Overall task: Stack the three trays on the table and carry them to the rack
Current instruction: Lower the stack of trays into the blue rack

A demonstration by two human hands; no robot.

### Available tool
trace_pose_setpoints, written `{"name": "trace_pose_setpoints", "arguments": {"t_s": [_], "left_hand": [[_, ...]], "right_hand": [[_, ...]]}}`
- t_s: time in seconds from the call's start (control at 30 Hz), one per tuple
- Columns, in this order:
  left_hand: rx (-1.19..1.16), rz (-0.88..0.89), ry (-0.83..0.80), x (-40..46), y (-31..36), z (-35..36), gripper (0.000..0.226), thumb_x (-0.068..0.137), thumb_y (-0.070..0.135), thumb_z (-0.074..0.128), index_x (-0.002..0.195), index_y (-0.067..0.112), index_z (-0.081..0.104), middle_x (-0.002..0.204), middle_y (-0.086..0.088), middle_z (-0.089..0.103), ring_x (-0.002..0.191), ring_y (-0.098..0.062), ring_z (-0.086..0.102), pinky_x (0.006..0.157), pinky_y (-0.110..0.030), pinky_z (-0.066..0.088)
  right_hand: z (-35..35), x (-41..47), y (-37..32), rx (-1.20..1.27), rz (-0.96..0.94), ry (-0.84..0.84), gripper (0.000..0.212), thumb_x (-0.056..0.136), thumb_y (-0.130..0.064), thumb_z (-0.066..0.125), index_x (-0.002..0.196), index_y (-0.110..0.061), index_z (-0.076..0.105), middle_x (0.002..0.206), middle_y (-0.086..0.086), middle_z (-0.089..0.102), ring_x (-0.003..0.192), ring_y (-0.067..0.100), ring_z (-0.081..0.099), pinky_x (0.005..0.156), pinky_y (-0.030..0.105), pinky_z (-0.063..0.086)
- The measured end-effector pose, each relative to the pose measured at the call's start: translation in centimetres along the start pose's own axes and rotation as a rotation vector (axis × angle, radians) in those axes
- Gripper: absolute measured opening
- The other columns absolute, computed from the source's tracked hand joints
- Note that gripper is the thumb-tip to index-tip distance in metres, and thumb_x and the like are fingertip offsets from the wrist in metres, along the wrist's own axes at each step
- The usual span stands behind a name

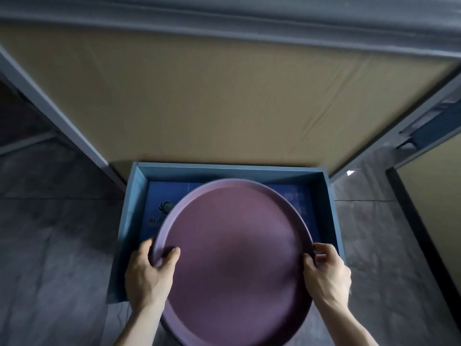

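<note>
Hands gripping round purple tray point(234, 248) rims, left hand point(147, 275), right hand point(328, 273), thumbs inside

1 round purple tray point(237, 245), 1 blue rect. tray point(334, 216), 2 hands

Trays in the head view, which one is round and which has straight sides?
The purple tray, gripped by the left hand and right hand, is the round one. The blue tray under it is rectangular, with straight upright walls.
</note>
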State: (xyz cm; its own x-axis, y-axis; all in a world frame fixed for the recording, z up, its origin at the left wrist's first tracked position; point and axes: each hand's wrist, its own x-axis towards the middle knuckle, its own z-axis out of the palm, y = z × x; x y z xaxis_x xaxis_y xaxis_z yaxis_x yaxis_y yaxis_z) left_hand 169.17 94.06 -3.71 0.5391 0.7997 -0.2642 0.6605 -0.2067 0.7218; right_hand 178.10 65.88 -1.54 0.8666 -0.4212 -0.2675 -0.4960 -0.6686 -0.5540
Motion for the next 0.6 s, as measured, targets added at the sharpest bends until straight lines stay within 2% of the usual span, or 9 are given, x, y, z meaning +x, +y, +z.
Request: {"name": "trace_pose_setpoints", "arguments": {"t_s": [0.17,0.3,0.4,0.6], "left_hand": [[0.122,0.000,-0.017,0.6,-0.9,1.3,0.045,0.074,0.039,0.079,0.109,0.013,0.070,0.102,-0.011,0.066,0.098,-0.037,0.063,0.074,-0.037,0.043],[0.185,0.024,0.002,0.9,-1.2,2.1,0.045,0.074,0.038,0.080,0.109,0.011,0.070,0.105,-0.015,0.069,0.099,-0.039,0.064,0.077,-0.039,0.046],[0.243,0.043,0.024,1.5,-1.5,2.6,0.046,0.074,0.042,0.079,0.106,0.011,0.071,0.104,-0.015,0.069,0.097,-0.038,0.065,0.077,-0.040,0.049],[0.287,0.077,0.037,2.6,-1.8,3.1,0.038,0.071,0.046,0.078,0.094,0.016,0.071,0.089,-0.010,0.070,0.084,-0.036,0.067,0.070,-0.040,0.054]], "right_hand": [[0.6,1.0,0.2,-0.029,0.002,-0.020,0.031,0.081,-0.013,0.063,0.108,-0.028,0.067,0.095,0.003,0.074,0.092,0.032,0.065,0.077,0.037,0.047],[0.8,2.1,-0.4,-0.045,-0.008,-0.020,0.035,0.085,-0.010,0.063,0.116,-0.025,0.069,0.101,0.007,0.075,0.097,0.034,0.066,0.082,0.037,0.048],[0.9,2.7,-0.8,-0.051,-0.022,-0.020,0.035,0.085,-0.010,0.063,0.115,-0.025,0.070,0.099,0.009,0.074,0.095,0.035,0.067,0.083,0.038,0.051],[1.0,2.9,-1.1,-0.060,-0.028,-0.029,0.034,0.084,-0.011,0.063,0.114,-0.026,0.070,0.102,0.010,0.073,0.096,0.036,0.066,0.086,0.041,0.052]]}}
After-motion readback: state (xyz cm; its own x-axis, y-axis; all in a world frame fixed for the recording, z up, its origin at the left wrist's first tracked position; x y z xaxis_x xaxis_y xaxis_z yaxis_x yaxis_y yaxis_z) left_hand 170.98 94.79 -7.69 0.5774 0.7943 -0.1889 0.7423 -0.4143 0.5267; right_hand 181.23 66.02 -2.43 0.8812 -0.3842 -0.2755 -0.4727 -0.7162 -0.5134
